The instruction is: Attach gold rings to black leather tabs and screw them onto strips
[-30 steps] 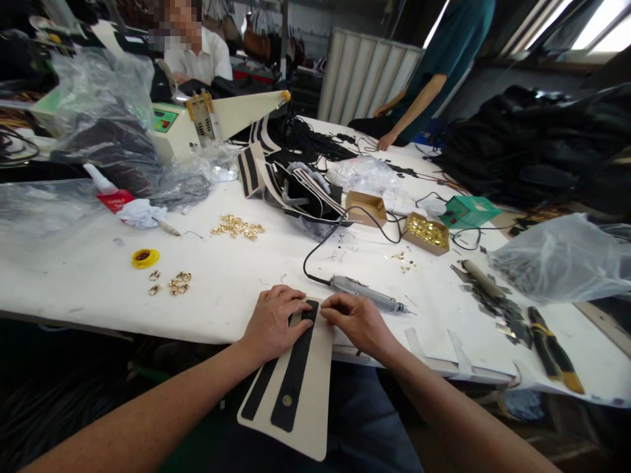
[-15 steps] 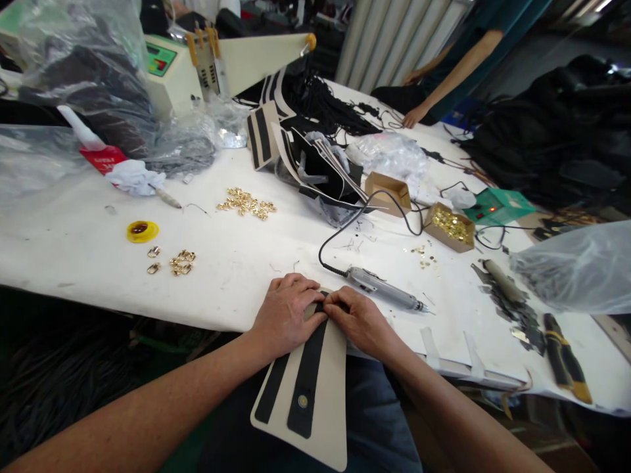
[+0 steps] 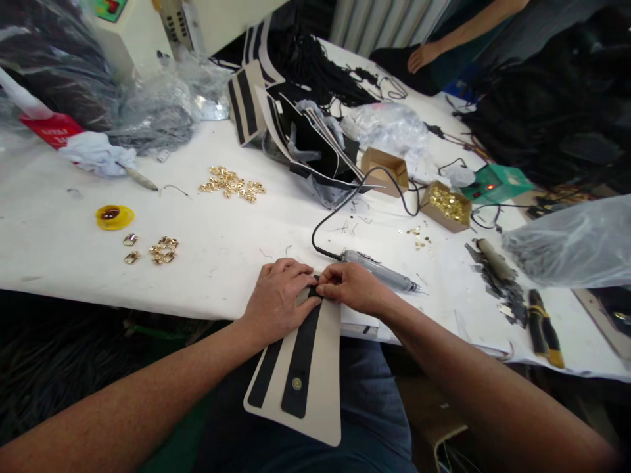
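Now we see the fingertips of the right hand (image 3: 351, 288) touching the upper end of the black strip (image 3: 302, 358), close beside the left hand (image 3: 280, 297), whereas a second ago they sat just off it, over the beige panel (image 3: 323, 387). The left hand lies across the panel, thumb on the strip; we cannot tell whether either hand grips, and the panel slants from the table (image 3: 211, 279) edge over the lap (image 3: 372, 401).

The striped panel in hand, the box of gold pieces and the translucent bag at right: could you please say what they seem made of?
Striped panel: perhaps leather or imitation leather, matte; its beige face looks smooth and flat.
Box of gold pieces: likely cardboard, dull brown, with thin, straight walls.
Translucent bag: apparently thin plastic, slightly glossy; contents show through.
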The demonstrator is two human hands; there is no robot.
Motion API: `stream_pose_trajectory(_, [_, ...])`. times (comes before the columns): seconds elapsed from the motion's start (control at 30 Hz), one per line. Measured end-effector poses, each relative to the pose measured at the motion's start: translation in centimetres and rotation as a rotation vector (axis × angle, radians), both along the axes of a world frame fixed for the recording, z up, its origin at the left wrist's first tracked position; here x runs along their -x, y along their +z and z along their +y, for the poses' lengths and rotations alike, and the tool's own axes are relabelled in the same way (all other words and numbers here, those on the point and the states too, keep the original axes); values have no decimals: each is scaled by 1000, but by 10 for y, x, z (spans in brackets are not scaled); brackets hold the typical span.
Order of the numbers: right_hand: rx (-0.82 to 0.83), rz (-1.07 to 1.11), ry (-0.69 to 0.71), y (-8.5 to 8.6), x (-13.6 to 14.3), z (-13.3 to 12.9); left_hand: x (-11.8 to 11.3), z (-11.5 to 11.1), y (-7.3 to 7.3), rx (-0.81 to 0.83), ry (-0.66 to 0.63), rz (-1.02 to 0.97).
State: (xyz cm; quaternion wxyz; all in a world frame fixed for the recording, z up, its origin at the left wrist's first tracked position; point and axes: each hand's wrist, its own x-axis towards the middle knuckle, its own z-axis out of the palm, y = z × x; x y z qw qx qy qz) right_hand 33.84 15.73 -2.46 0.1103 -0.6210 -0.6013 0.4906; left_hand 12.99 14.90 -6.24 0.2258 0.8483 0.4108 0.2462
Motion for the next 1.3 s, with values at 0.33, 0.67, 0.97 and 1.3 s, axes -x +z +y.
stream_pose_trajectory(0.33, [-220,-69,-95,-4,7,-30,-2,-5,4,-13,27,47])
stream_pose_trajectory(0.67, [-514,-154,-146,7,-15,-43,-6,-8,12,16,42,78])
stream_pose_trajectory(0.97, [-653,-793,-21,-15,-100,-49,-6,-6,9,58,59,45])
stream_pose_trajectory(1.3, [-400,869,-555,44,-22,-41,-7,-4,5,47,68,32])
